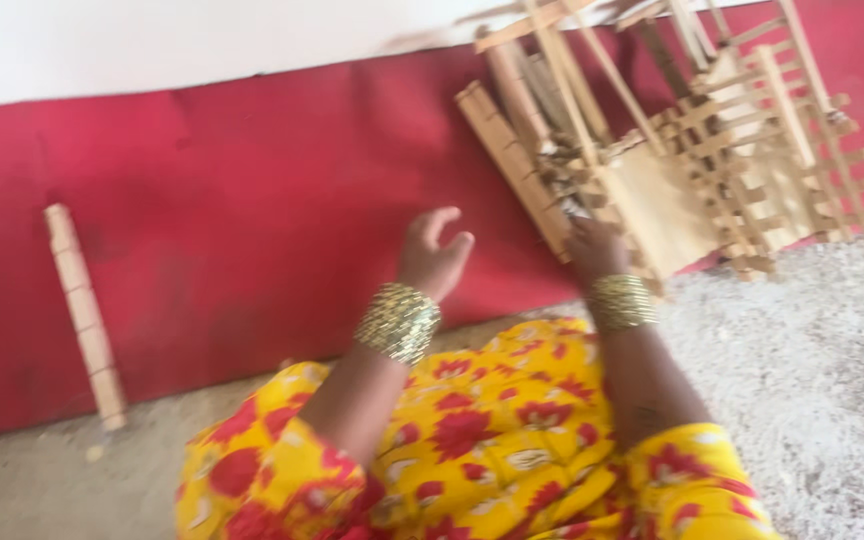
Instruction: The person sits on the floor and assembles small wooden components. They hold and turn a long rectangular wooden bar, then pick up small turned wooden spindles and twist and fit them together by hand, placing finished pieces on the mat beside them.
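Note:
My left hand (433, 253) hovers over the red mat (252, 220), fingers loosely curled and apart, holding nothing. My right hand (595, 249) rests on the near edge of a bamboo lattice frame (692, 150) that lies tilted on the mat at the upper right; its fingers are hidden against the slats, so the grip is unclear. Both wrists wear gold bangles. A notched bamboo stick (84, 315) lies alone on the mat at the left.
My lap in yellow cloth with red flowers (482, 440) fills the bottom centre. Pale gritty floor (812, 380) lies to the right and along the bottom left. A white wall runs along the top.

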Demonstrator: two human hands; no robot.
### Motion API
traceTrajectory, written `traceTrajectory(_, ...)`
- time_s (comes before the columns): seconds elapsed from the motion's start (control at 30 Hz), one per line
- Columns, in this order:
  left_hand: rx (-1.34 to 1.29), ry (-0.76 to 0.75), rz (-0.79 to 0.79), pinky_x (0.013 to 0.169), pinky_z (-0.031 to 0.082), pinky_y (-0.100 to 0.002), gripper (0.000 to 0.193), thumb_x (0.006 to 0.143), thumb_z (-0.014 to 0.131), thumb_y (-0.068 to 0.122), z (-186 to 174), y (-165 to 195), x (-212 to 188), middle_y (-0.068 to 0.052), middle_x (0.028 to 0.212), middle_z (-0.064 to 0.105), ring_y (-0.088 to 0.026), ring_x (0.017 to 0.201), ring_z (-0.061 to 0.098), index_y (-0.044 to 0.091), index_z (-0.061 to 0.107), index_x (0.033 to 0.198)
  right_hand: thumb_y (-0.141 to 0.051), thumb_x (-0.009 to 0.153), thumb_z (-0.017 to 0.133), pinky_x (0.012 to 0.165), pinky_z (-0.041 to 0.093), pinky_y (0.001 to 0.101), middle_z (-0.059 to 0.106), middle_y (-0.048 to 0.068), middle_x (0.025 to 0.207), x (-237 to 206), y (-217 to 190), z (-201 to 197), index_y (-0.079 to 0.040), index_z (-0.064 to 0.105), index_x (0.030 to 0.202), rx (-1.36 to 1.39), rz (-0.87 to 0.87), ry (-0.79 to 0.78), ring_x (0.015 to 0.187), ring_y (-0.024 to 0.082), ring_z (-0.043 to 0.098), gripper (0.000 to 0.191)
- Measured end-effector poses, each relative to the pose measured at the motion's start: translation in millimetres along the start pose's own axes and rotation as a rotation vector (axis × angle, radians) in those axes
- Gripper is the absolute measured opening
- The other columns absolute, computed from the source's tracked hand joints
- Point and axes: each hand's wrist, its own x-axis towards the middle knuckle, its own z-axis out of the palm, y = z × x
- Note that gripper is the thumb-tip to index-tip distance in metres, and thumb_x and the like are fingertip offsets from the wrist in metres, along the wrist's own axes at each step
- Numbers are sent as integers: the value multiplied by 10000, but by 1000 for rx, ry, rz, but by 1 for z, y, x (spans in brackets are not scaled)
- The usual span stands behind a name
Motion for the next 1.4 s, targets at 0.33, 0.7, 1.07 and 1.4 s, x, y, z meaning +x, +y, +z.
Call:
traceTrajectory(0.33,-283,10,-278,1031,491,-357,363,953,522,142,180,-15,78,-181,1249,698,-271,1169,667,-2,656,1258,-289,939,600,822,578,515,729,224,958,55,-30,18,-82,657,1133,421,530,42,898,422,712,289)
traceTrajectory(0.7,-607,-60,-422,664,495,-299,238,950,499,73,183,-19,86,-61,838,673,-133,720,598,-15,717,992,-298,916,704,814,568,489,720,202,998,59,-39,38,-60,716,998,355,557,189,920,392,700,252)
traceTrajectory(1.07,-669,-134,-520,869,525,-275,409,1043,576,345,147,-20,76,-78,1064,739,-119,960,658,-16,722,1168,-284,828,770,725,582,382,757,146,845,41,-65,16,-31,738,922,628,765,200,757,254,738,271)
traceTrajectory(1.4,-976,33,-530,719,572,-298,353,979,612,338,55,-24,54,-13,908,681,-117,770,632,52,663,1179,-113,1043,500,697,588,256,753,121,989,49,-123,16,13,593,1148,1355,516,110,809,142,714,189)
